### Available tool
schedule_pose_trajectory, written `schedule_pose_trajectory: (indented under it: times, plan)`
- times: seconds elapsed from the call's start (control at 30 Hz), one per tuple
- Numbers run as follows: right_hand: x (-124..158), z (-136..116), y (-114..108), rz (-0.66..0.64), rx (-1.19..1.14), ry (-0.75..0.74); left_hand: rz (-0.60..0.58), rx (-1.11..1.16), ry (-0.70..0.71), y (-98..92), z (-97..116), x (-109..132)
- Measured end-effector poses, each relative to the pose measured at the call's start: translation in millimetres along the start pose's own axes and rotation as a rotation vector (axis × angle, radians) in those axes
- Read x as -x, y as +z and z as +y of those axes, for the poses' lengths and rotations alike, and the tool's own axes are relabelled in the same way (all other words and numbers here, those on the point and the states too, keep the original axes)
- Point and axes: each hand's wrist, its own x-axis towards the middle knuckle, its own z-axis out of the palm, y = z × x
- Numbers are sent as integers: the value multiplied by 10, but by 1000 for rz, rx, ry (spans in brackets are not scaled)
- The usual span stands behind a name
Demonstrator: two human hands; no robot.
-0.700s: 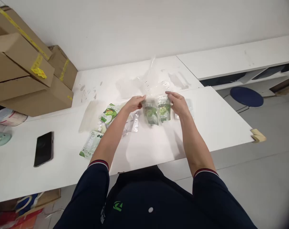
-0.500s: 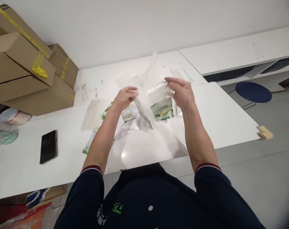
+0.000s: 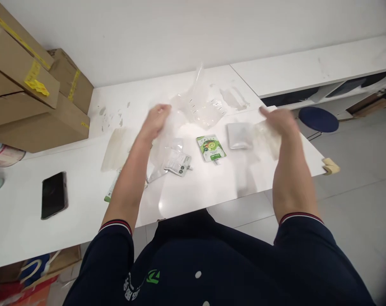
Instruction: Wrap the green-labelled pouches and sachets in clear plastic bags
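While my step seems bag-handling, left hand (image 3: 155, 122) pinches clear bag (image 3: 167, 132); grip of right hand (image 3: 281, 121) unclear; next grasp would need release.

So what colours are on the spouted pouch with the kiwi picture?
The spouted pouch is mainly green and white; the head view shows it best.

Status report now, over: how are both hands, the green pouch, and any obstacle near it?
Left hand: gripping clear plastic, blurred. Right hand: another plastic piece below, grip unclear. Green pouch: flat on table, untouched. Pale pouch close on its right.
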Motion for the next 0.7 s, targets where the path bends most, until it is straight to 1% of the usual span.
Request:
schedule_pose_trajectory:
  times: [0.07, 0.1, 0.13, 0.2, 0.23, 0.27, 0.3, 0.37, 0.4, 0.47, 0.53, 0.6, 0.7]
  plan:
    - [159, -45, 328, -97, 29, 141, -179, -23, -195, 409, -165, 130]
    - [235, -107, 468, -138, 11, 205, -228, -66, -253, 604, -240, 202]
    - [304, -181, 578, -179, -81, 280, -258, -123, -299, 779, -307, 271]
    - [417, -337, 694, -198, -311, 300, -315, -182, -360, 1042, -408, 385]
    - [457, -412, 698, -189, -420, 259, -330, -192, -378, 1122, -441, 422]
    - [488, -486, 671, -164, -500, 186, -347, -180, -388, 1167, -461, 445]
    - [509, -561, 618, -134, -543, 98, -370, -149, -389, 1180, -468, 452]
    - [524, -724, 457, -85, -545, -104, -443, -38, -348, 1119, -444, 435]
    - [523, -814, 362, -64, -528, -197, -485, 26, -301, 1056, -410, 417]
    - [508, -1009, 173, -33, -520, -326, -543, 113, -144, 889, -300, 385]
    - [488, -1208, 23, -31, -571, -371, -559, 101, 42, 696, -141, 379]
    - [476, -1389, -59, -65, -641, -368, -571, 35, 179, 505, 32, 409]
    - [490, -1594, -58, -172, -775, -318, -572, -31, 270, 260, 219, 490]
